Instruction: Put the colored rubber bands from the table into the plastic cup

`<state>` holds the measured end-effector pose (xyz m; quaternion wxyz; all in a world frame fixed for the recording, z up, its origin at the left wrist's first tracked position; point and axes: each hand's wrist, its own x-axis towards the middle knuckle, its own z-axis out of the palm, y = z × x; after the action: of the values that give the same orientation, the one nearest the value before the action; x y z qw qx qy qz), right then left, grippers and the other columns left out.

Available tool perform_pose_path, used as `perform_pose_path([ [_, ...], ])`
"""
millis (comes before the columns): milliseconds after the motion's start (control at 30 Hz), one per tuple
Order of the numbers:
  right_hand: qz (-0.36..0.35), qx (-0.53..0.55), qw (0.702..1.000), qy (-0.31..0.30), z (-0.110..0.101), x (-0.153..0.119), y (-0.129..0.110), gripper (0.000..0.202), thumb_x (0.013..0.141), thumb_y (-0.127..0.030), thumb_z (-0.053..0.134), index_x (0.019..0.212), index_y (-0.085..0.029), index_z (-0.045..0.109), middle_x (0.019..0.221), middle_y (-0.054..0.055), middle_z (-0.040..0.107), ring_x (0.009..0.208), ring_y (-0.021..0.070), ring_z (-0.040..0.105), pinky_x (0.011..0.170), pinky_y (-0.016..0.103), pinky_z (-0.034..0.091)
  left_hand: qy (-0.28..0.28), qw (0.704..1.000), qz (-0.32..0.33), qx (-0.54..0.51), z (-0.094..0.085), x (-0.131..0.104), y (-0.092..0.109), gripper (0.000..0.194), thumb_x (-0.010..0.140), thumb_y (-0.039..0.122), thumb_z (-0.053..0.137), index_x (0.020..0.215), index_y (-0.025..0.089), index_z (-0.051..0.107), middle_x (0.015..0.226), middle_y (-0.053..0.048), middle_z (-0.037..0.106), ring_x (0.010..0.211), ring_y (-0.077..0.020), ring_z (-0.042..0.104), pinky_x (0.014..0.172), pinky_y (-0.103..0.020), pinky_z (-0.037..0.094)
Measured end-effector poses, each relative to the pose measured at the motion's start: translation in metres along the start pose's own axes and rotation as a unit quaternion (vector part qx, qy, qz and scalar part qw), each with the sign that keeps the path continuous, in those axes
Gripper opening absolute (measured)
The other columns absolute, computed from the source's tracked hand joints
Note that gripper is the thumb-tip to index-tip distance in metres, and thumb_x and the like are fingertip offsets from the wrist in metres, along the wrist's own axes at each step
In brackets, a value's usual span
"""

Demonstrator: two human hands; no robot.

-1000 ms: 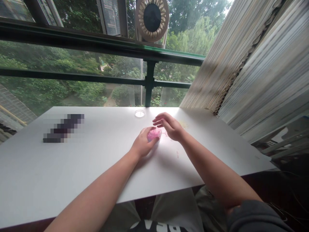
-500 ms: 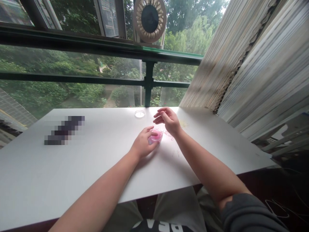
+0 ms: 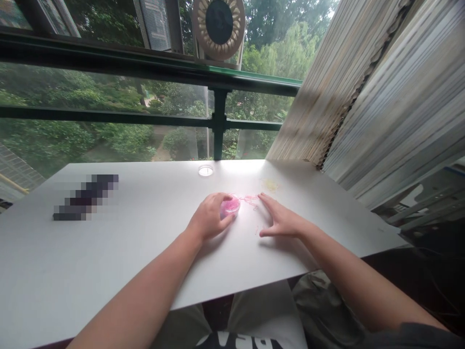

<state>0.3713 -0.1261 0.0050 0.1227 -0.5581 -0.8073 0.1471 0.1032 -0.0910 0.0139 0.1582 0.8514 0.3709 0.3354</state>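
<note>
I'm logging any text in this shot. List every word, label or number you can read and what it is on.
Shirt, bottom edge: large white letters, cut off by the frame and upside down; not readable as a word.
Dark object on the white table: pixelated, nothing readable.
Pink container under the left hand: no label visible.

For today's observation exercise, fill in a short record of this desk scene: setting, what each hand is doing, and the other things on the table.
Setting: white table by a railed window, trees outside
Left hand: curled around a small round container of pink bits, holding it on the table
Right hand: flat on the table, fingers spread, empty, beside loose pink strands
Further back: small clear lid; faint yellow strands
Left side: dark blurred object
On the rail: round fan
</note>
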Motion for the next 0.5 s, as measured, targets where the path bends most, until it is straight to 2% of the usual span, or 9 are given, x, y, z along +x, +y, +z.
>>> perform_pose_path([
  [100,-0.011,-0.054,0.998,0.009,0.018,-0.003,-0.005,0.117,0.059,-0.068,0.065,0.148,-0.017,0.008,0.153,0.019,0.011,0.14,0.0364,0.008,0.111,0.057,0.012,0.0,1.0,0.008,0.011,0.001,0.0,-0.002,0.042,0.077,0.031,0.06,0.118,0.022,0.052,0.111,-0.006,0.063,0.108,-0.0248,0.054,0.095,-0.041,0.042],
  [200,-0.003,-0.064,0.997,0.035,0.026,0.012,-0.006,0.102,0.071,-0.067,0.054,0.148,-0.014,0.011,0.152,0.019,0.012,0.14,0.0346,0.01,0.111,0.055,0.013,0.005,0.999,0.023,0.038,0.003,0.001,-0.005,0.036,0.077,0.032,0.06,0.111,0.021,0.06,0.111,-0.007,0.063,0.111,-0.0264,0.051,0.098,-0.042,0.039],
  [267,-0.007,-0.062,0.997,0.052,0.027,0.028,-0.006,0.091,0.077,-0.063,0.051,0.146,-0.013,0.02,0.151,0.02,0.019,0.139,0.034,0.015,0.11,0.054,0.016,0.008,0.998,0.029,0.051,0.004,0.001,-0.007,0.029,0.077,0.033,0.06,0.103,0.021,0.065,0.109,-0.007,0.062,0.108,-0.0262,0.051,0.098,-0.042,0.04],
  [333,-0.025,-0.055,0.995,0.084,0.026,0.045,-0.005,0.075,0.08,-0.054,0.053,0.139,-0.013,0.035,0.145,0.02,0.033,0.134,0.0333,0.028,0.107,0.053,0.023,0.01,0.998,0.032,0.056,0.005,0.001,-0.008,0.027,0.077,0.034,0.06,0.1,0.021,0.067,0.107,-0.008,0.062,0.107,-0.0258,0.051,0.098,-0.041,0.04],
  [433,-0.065,-0.035,0.986,0.148,0.024,0.064,-0.004,0.037,0.083,-0.038,0.054,0.112,-0.015,0.062,0.119,0.015,0.058,0.112,0.027,0.049,0.099,0.044,0.037,0.014,0.998,0.034,0.058,0.004,0.0,-0.008,0.027,0.077,0.034,0.059,0.1,0.022,0.067,0.108,-0.007,0.061,0.11,-0.0265,0.049,0.099,-0.042,0.039],
  [500,-0.081,-0.022,0.98,0.181,0.024,0.071,-0.003,0.02,0.082,-0.028,0.055,0.092,-0.018,0.069,0.102,0.011,0.063,0.097,0.0232,0.054,0.092,0.04,0.042,0.015,0.998,0.04,0.053,0.004,0.0,-0.008,0.026,0.078,0.034,0.059,0.1,0.023,0.067,0.109,-0.007,0.061,0.113,-0.0269,0.048,0.101,-0.043,0.038],
])
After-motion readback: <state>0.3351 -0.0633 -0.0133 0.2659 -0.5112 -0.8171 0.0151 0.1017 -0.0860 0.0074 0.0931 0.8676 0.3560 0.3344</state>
